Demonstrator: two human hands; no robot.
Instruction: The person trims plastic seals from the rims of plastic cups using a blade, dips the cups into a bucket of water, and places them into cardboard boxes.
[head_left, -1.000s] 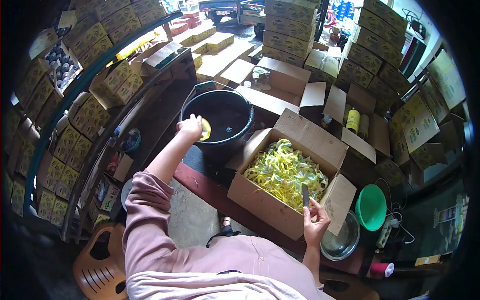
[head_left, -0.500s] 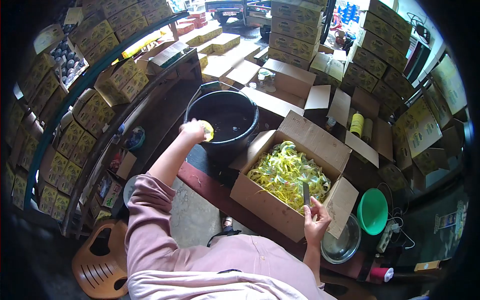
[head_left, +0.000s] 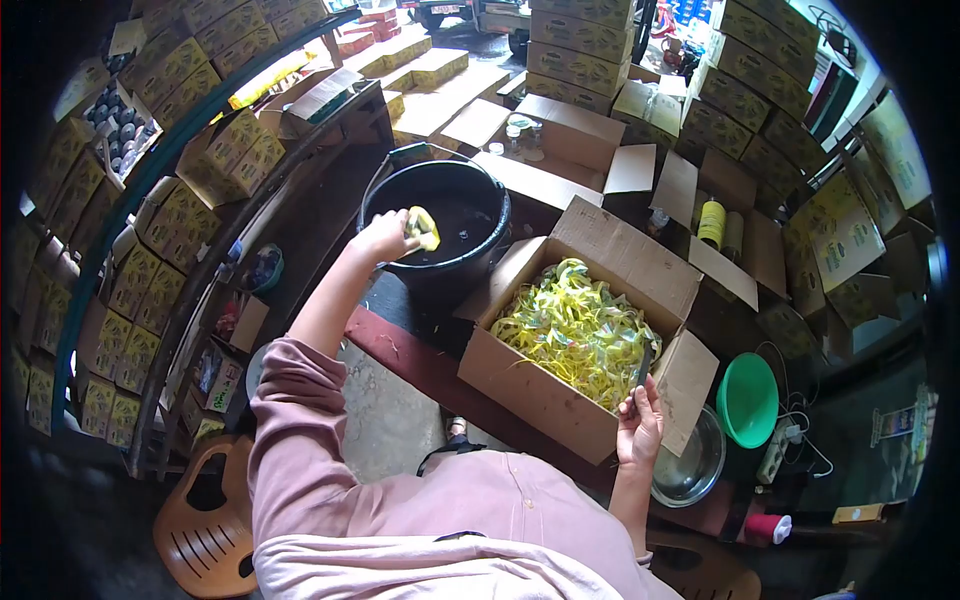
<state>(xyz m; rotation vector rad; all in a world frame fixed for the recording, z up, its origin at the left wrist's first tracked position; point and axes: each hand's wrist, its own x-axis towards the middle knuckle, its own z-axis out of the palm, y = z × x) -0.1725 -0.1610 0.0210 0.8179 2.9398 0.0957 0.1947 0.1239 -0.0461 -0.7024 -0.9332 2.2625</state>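
My left hand (head_left: 388, 237) is closed round a yellow sponge-like piece (head_left: 423, 229) at the near rim of a black bucket (head_left: 433, 172). Inside the bucket it looks dark, with a small light spot. My right hand (head_left: 640, 426) pinches a dark flat blade-like tool (head_left: 644, 364), which points up over the near right side of an open cardboard box (head_left: 622, 252). That box holds a tangled heap of yellow and whitish strips (head_left: 575, 328).
A green bowl (head_left: 748, 400) and a clear bowl (head_left: 690, 470) sit right of the box. Open cartons (head_left: 575, 140) stand beyond it, one with a yellow roll (head_left: 711, 222). Stacked boxes (head_left: 578, 50) rise behind; shelves line the left. A brown chair (head_left: 205, 530) stands lower left.
My left hand has turned, showing more of the yellow piece at the bucket's rim. My right hand has moved right and slightly up, and the dark tool now tilts right.
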